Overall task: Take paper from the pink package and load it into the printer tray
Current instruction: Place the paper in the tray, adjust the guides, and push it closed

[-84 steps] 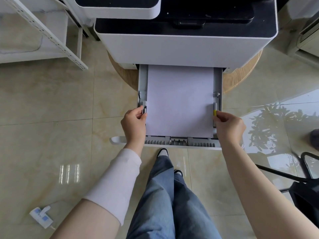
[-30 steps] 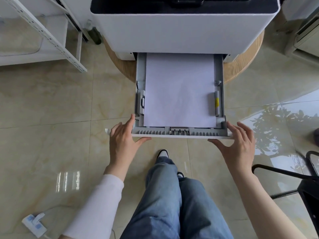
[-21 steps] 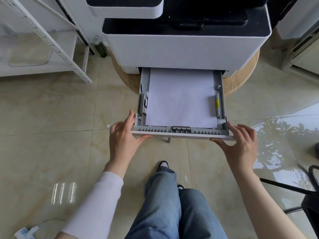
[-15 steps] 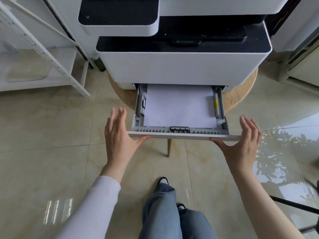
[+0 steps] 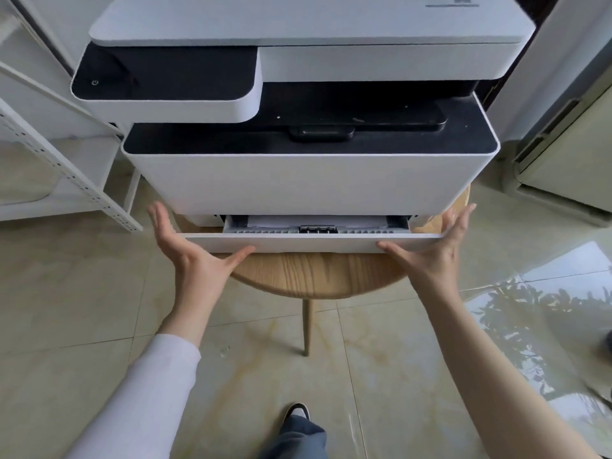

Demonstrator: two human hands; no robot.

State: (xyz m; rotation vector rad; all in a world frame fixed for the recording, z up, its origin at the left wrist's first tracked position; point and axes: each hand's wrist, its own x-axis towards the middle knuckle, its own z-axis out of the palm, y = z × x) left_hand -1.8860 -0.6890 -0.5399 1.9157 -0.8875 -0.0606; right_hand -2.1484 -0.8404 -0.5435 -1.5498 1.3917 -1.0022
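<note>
Head view: the printer tray is seen almost shut, a thin strip of white paper showing inside. Its front is pressed by the left hand and right hand, fingers spread open, nothing gripped.

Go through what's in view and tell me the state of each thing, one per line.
printer tray: nearly shut, a narrow gap left open
paper: loaded in the tray, only a thin strip showing
left hand: open, flat against the tray's left front end
right hand: open, flat against the tray's right front end
printer: top lid closed, standing on a round wooden stool
</note>
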